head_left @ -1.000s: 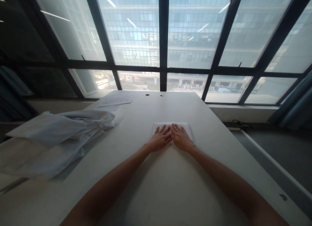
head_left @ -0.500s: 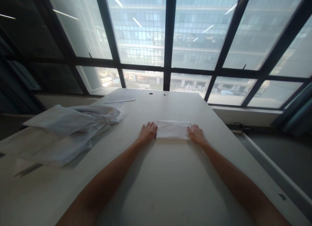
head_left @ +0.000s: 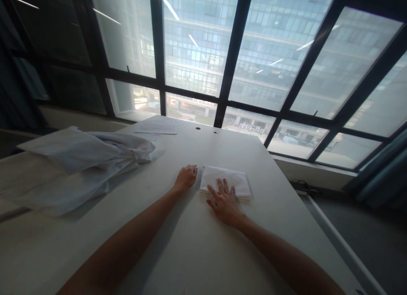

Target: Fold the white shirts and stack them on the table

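A folded white cloth (head_left: 233, 177) lies flat on the white table (head_left: 187, 252), with its edges neatly squared. My right hand (head_left: 224, 203) rests palm down on the cloth's near edge, open, its fingers spread over the fabric. Just left of the cloth, apart from it, is my left hand (head_left: 187, 177). That hand is empty, with its fingers loosely bent and not gripping anything.
Crumpled, thin whitish sheeting (head_left: 82, 163) covers the table's left side. Behind it lie sheets of paper (head_left: 157, 126). A small dark round hole (head_left: 197, 128) sits near the far edge. Dark-framed windows (head_left: 222, 102) rise beyond the table.
My right hand has moved left from the cloth's right edge onto its near edge. My left hand has drawn slightly away from the left edge. The view has tilted.
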{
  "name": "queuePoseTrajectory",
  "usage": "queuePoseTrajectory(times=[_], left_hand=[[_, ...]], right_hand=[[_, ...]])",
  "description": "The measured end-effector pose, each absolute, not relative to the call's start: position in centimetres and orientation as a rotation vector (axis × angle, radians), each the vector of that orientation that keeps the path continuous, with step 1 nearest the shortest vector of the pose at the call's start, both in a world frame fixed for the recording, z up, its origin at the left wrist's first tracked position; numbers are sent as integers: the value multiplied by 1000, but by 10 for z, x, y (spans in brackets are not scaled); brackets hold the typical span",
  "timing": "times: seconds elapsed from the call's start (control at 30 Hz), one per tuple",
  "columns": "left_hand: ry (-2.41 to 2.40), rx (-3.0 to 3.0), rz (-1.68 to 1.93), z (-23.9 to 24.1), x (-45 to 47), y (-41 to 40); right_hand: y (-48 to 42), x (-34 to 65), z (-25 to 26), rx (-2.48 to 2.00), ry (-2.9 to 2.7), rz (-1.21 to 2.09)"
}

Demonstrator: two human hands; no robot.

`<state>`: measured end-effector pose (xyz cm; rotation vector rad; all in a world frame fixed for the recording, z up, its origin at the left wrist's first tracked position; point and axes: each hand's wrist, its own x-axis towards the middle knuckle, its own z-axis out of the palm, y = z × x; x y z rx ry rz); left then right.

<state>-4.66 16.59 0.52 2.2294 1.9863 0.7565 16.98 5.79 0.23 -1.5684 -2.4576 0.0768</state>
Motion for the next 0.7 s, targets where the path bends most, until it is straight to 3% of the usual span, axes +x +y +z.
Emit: queuePoseTrajectory(times=[0.43,0.7], left_hand=[[1928,2318,702,-5,-45,171],[1917,2359,641,-7,-45,172]], right_hand=[[191,298,15,-1988,-2399,-21],[261,354,17,-2069,-1981,22]])
